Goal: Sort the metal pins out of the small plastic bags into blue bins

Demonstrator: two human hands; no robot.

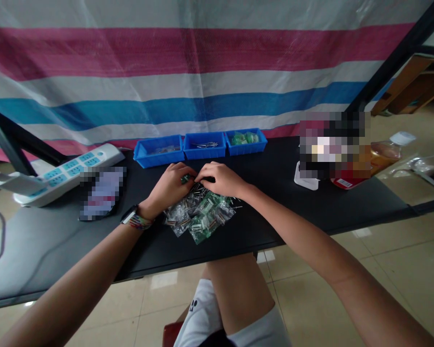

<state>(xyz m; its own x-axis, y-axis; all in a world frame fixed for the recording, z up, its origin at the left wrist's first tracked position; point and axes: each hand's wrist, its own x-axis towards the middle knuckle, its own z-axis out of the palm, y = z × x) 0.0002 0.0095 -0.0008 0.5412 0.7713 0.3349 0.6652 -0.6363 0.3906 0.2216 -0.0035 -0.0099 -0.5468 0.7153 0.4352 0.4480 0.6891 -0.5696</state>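
Both my hands meet over a heap of small clear bags [198, 214] holding green circuit parts, on a black table [275, 202]. My left hand [169, 185] is curled, its fingertips pinching a small green part [185, 179]. My right hand [220, 178] is curled too, fingertips pressed against the same small part from the right. A woven band and a watch sit on my left wrist.
Three blue bins [202, 145] line the table's back edge, the right one [246, 140] with green parts. A white power strip [67, 173] lies at the left. A white stand [305, 179] and a bottle [386, 153] are at the right. Striped tarp behind.
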